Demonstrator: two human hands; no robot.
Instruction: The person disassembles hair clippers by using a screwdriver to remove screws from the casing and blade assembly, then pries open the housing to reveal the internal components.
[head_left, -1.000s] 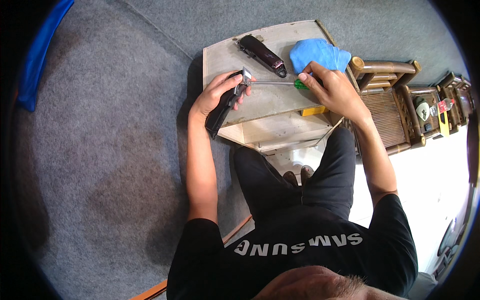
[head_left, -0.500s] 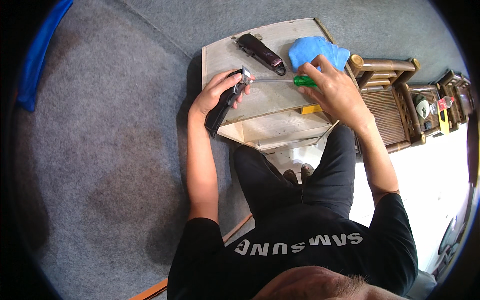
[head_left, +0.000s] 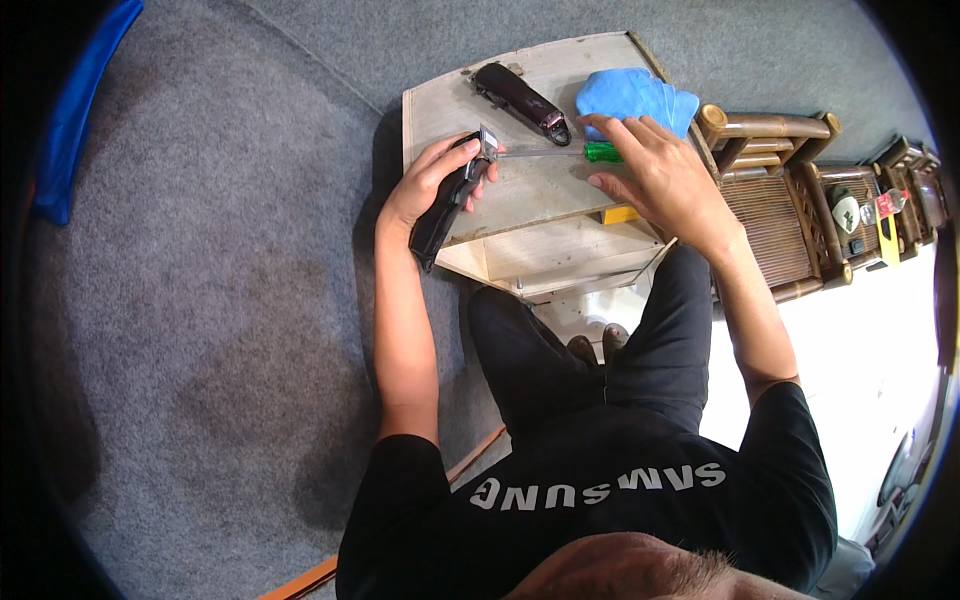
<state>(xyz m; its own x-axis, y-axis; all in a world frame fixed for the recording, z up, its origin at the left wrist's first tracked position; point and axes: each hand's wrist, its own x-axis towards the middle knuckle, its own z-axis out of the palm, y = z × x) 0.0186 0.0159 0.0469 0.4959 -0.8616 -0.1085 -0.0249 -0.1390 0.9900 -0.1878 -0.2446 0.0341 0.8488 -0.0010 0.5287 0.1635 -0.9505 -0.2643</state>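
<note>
My left hand (head_left: 414, 190) is wrapped around a black hair clipper (head_left: 438, 222), tilted with its metal blade end up and away from me. A screwdriver with a green handle (head_left: 603, 152) lies level across to the clipper, its thin shaft reaching the blade end. My right hand (head_left: 672, 182) is at the handle, which runs in between thumb and fingers toward the palm. The thumb and index finger are stretched and loosened; the handle's far end is hidden by the hand. Beyond them, a second dark hair clipper (head_left: 522, 103) rests on the wooden cabinet top (head_left: 545, 190).
A folded blue cloth (head_left: 635, 98) lies at the cabinet's far right. Below the top is an open compartment (head_left: 540, 258) with a yellow item (head_left: 620, 215) at its edge. Bamboo chairs (head_left: 770, 230) stand to the right, with a bottle (head_left: 885, 207) on one. Grey carpet (head_left: 220, 250) spreads left.
The fingers of my right hand have loosened and spread from their pinch on the screwdriver's green handle. My left hand and the clipper have barely moved.
</note>
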